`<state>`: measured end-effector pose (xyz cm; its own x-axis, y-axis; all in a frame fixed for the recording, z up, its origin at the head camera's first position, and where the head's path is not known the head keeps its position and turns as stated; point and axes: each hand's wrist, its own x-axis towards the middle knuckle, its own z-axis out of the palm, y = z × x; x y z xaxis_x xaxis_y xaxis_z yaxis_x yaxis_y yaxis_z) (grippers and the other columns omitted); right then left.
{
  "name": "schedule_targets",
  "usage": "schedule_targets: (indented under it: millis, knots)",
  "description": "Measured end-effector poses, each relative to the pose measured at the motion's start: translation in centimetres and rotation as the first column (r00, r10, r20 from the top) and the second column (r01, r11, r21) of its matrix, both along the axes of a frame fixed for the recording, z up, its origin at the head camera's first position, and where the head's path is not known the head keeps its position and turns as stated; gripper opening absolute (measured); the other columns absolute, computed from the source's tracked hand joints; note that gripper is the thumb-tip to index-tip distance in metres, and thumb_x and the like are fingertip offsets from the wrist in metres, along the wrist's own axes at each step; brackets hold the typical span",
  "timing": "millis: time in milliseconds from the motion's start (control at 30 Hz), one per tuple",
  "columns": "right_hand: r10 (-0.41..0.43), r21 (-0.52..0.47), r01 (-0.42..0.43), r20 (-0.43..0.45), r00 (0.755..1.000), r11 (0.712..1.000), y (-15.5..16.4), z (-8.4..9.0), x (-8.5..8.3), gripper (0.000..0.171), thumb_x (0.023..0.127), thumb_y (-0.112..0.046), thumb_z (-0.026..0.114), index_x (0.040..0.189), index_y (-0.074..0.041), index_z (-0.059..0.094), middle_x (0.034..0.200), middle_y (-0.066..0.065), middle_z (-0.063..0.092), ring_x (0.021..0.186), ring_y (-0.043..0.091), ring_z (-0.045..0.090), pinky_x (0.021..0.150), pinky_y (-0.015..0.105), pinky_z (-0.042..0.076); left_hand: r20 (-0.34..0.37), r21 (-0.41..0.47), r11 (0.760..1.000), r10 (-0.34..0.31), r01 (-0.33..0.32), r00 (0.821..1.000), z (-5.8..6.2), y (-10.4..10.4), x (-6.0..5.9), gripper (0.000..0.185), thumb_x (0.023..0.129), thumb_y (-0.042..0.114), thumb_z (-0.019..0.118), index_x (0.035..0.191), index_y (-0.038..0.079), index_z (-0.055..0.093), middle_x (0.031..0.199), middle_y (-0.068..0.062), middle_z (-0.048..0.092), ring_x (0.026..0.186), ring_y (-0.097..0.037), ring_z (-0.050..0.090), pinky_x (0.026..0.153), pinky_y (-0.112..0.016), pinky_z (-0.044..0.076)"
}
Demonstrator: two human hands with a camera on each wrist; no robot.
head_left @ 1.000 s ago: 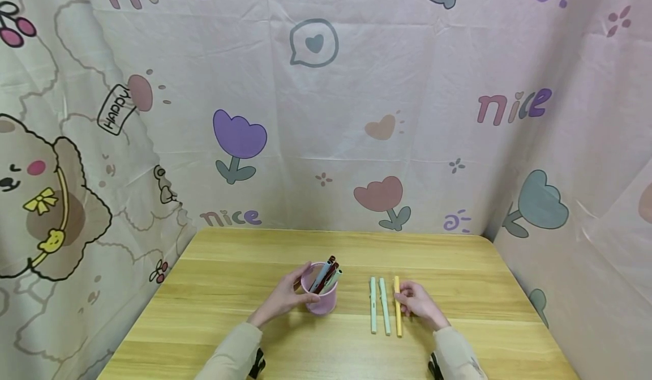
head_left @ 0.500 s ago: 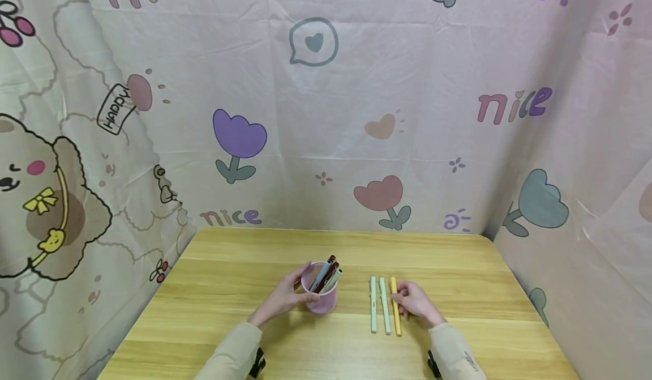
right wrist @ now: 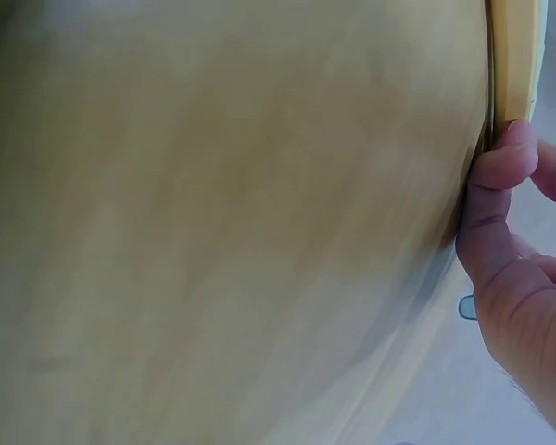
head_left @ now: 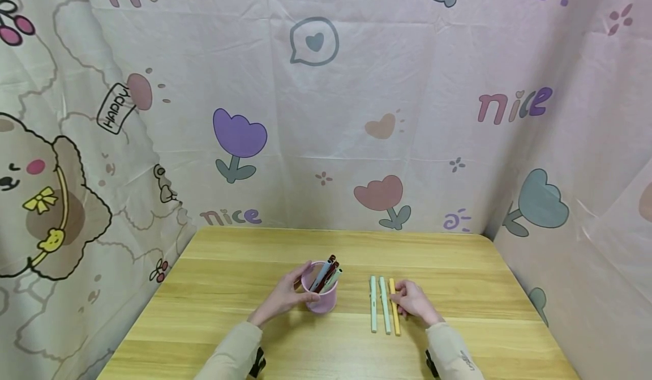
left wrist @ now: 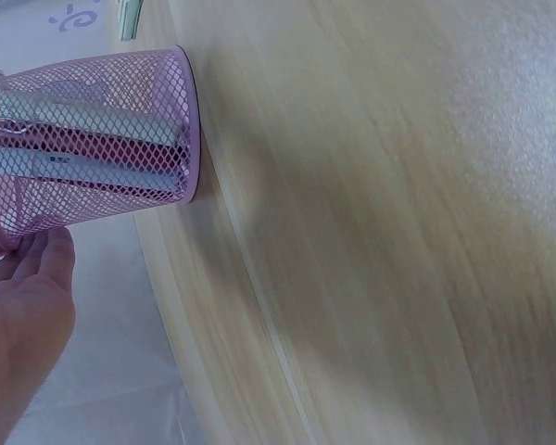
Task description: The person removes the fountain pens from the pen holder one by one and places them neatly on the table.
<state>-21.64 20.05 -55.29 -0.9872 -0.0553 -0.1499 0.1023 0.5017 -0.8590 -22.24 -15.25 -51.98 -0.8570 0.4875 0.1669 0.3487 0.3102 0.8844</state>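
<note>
My left hand (head_left: 286, 294) holds the rim of a pink mesh pen cup (head_left: 323, 305), thumb on the near side and fingers around the far side. Inside the cup lean several pens (left wrist: 93, 139), pale blue, dark red and pale green. To the right, my right hand (head_left: 415, 302) pinches a yellow pen (head_left: 397, 326) by its upper half, close over the table. Just left of it two pale green pens (head_left: 373, 306) lie side by side, pointing away from me. In the right wrist view, thumb and finger meet at the yellow pen (right wrist: 513, 65).
The wood-grain table (head_left: 244, 255) has rounded far corners. A printed cloth (head_left: 316, 114) hangs behind it and along both sides. Between the cup and the green pens is a stretch of bare tabletop.
My right hand has shifted slightly left with the yellow pen, whose far end now stands nearer the green pens. My left hand and the cup have stayed in place.
</note>
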Motion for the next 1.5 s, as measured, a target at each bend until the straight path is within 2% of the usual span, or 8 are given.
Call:
schedule_targets:
  millis: [367, 833, 1133, 1500]
  knots:
    - [-0.021, 0.037, 0.021, 0.004, 1.000, 0.999, -0.10, 0.03, -0.07, 0.023, 0.093, 0.000, 0.065, 0.112, 0.011, 0.055, 0.076, 0.009, 0.057, 0.053, 0.014, 0.053, 0.041, 0.021, 0.047, 0.015, 0.008, 1.000, -0.002, 0.002, 1.000, 0.11, 0.08, 0.06, 0.096, 0.086, 0.020, 0.079, 0.152, -0.016, 0.020, 0.155, -0.036, 0.035, 0.143, -0.052, 0.038, 0.120, -0.058, 0.033]
    - [-0.009, 0.071, 0.009, -0.010, 1.000, 0.997, -0.12, 0.01, -0.13, 0.023, 0.094, -0.003, 0.065, 0.111, 0.010, 0.056, 0.073, 0.008, 0.057, 0.050, 0.013, 0.052, 0.042, 0.021, 0.048, 0.021, 0.009, 1.000, 0.008, -0.008, 1.000, -0.02, 0.09, 0.09, 0.097, 0.084, 0.019, 0.080, 0.152, -0.016, 0.021, 0.155, -0.036, 0.034, 0.143, -0.053, 0.037, 0.119, -0.059, 0.032]
    - [-0.006, 0.071, 0.007, -0.013, 1.000, 0.997, -0.05, 0.09, -0.01, 0.024, 0.094, -0.003, 0.065, 0.112, 0.010, 0.056, 0.076, 0.009, 0.058, 0.051, 0.014, 0.054, 0.043, 0.023, 0.049, -0.002, 0.002, 1.000, 0.001, -0.001, 1.000, -0.32, -0.06, -0.12, 0.096, 0.085, 0.019, 0.080, 0.152, -0.016, 0.021, 0.154, -0.036, 0.035, 0.143, -0.052, 0.038, 0.119, -0.059, 0.033]
    - [-0.007, 0.065, 0.008, -0.013, 1.000, 0.998, -0.05, 0.02, 0.01, 0.027, 0.094, -0.004, 0.066, 0.114, 0.011, 0.056, 0.077, 0.009, 0.058, 0.052, 0.014, 0.054, 0.043, 0.024, 0.049, 0.004, 0.019, 1.000, -0.005, 0.005, 1.000, -0.28, -0.06, -0.10, 0.096, 0.085, 0.019, 0.080, 0.152, -0.016, 0.021, 0.154, -0.037, 0.034, 0.143, -0.052, 0.038, 0.119, -0.057, 0.033]
